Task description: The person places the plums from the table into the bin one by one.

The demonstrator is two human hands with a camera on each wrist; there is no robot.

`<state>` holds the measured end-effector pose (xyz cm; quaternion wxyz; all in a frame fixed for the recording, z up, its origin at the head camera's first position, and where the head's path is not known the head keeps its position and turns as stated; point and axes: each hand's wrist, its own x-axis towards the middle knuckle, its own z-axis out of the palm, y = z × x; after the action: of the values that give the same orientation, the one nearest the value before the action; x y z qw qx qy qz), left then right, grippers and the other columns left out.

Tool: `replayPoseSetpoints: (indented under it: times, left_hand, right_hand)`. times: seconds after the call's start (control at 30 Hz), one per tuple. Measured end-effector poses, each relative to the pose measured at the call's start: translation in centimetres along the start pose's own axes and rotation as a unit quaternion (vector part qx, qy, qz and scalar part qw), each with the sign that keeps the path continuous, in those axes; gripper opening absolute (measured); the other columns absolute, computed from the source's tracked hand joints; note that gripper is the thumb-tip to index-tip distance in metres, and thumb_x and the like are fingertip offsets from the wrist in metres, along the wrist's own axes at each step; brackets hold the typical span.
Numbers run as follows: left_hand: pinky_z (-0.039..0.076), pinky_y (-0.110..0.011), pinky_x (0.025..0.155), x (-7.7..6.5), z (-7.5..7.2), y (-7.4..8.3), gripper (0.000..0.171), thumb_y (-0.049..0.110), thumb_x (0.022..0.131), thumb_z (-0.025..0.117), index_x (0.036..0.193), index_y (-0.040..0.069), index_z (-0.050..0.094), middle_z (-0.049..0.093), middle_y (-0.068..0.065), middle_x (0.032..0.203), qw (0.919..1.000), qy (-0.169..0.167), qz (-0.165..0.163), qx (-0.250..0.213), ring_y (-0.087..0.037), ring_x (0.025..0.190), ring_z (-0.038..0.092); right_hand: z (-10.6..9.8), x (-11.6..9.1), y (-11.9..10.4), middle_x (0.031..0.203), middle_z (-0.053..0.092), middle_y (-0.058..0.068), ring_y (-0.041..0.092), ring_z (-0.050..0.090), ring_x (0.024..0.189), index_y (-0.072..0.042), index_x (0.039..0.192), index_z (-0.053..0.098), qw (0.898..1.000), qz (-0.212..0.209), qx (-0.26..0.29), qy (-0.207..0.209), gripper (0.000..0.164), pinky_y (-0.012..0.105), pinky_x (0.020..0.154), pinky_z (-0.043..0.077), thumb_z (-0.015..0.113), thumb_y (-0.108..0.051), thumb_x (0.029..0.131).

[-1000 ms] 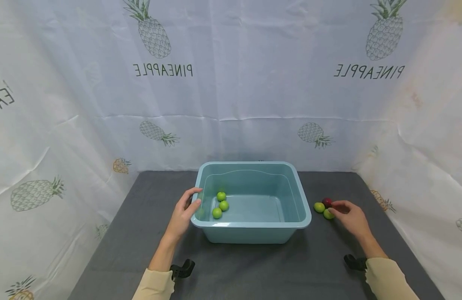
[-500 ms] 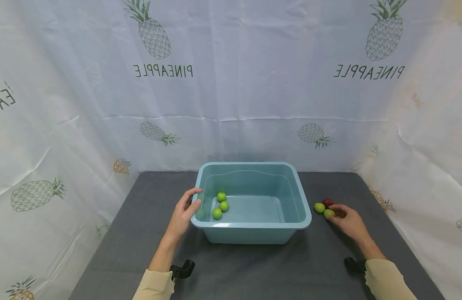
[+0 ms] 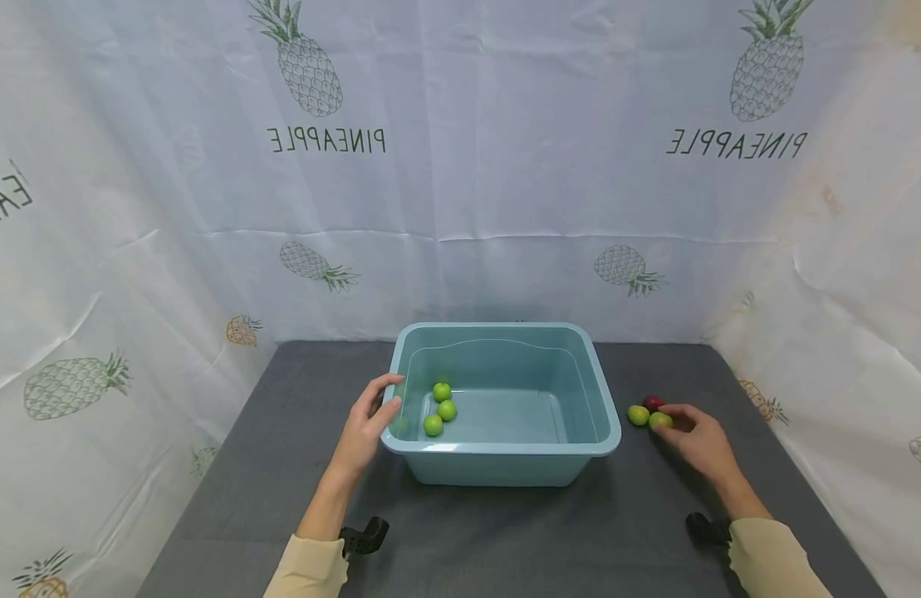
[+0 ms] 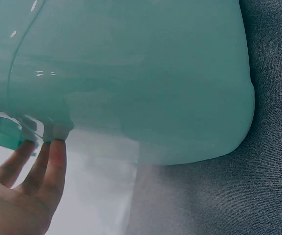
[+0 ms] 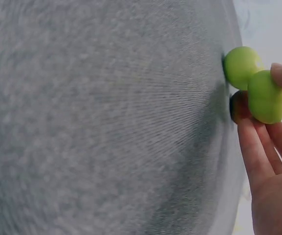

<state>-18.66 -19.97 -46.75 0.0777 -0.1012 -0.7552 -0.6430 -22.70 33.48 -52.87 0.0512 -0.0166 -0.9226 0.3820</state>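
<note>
Your left hand [image 3: 364, 428] sits at 9 o'clock on the tub [image 3: 497, 468], gripping its rim. In the head view, thumb and index finger rest on the rim with a gap between them. In the left wrist view, the fingertips [image 4: 57, 149] meet the rim; the thumb cannot be seen there.

Inside the tub, near its 9 o'clock wall, lie three green fruits [image 3: 447, 410]. The tub stands on the grey cloth [image 3: 505, 540].

Outside the tub, at 3 o'clock, is the loose green fruit [image 3: 638, 415]. Just beside it, at about 1 o'clock, is the red fruit [image 3: 653, 403]. The held green fruit [image 3: 660, 421] is at 4 o'clock from the loose one.

Your right hand [image 3: 698, 440] pinches the held green fruit: the thumb presses one side, the fingers the other. Your lower fingers extend toward the red fruit; you cannot tell whether they touch it.
</note>
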Motion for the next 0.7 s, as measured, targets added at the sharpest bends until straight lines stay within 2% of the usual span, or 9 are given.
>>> replayPoseSetpoints:
  times: [0.3,0.4,0.53,0.7]
  left_hand:
    - [0.042,-0.025,0.097,0.0,0.0,0.1,0.038,0.019,0.105,0.056,0.141,0.008,0.052,0.046,-0.014,0.151,1.0,-0.002,-0.001,-0.007,-0.031,0.138,0.044]
    - [0.042,-0.024,0.097,0.0,0.0,0.1,0.038,0.019,0.105,0.055,0.141,0.007,0.052,0.045,-0.015,0.151,1.0,-0.004,0.001,-0.007,-0.03,0.138,0.044]
    - [0.042,-0.028,0.098,0.0,-0.1,0.0,0.038,0.019,0.106,0.055,0.141,0.008,0.052,0.046,-0.014,0.15,1.0,-0.002,0.002,-0.001,-0.031,0.137,0.045]
    - [0.042,-0.029,0.099,0.0,-0.1,0.0,0.038,0.02,0.106,0.055,0.142,0.009,0.052,0.045,-0.013,0.151,1.0,-0.003,-0.004,0.001,-0.031,0.139,0.043]
  right_hand:
    - [-1.0,0.1,-1.8,0.125,0.063,0.026,0.042,0.062,0.11,0.002,0.129,0.063,1.0,-0.025,0.017,-0.001,0.051,0.026,0.073,0.051,0.072,-0.036,0.096]
    - [-1.4,0.1,-2.6,0.124,0.064,0.023,0.017,0.064,0.103,0.0,0.128,0.064,0.999,-0.043,0.014,0.007,0.049,0.023,0.074,0.05,0.071,-0.037,0.097]
    - [-1.7,0.1,-3.7,0.123,0.066,0.02,-0.011,0.051,0.094,-0.002,0.127,0.066,0.998,-0.06,0.017,0.023,0.046,0.017,0.076,0.047,0.072,-0.036,0.096]
    - [-1.9,-0.1,-5.1,0.121,0.066,0.02,-0.014,0.05,0.094,-0.001,0.126,0.066,0.996,-0.073,0.035,0.038,0.044,0.011,0.079,0.045,0.072,-0.033,0.096]
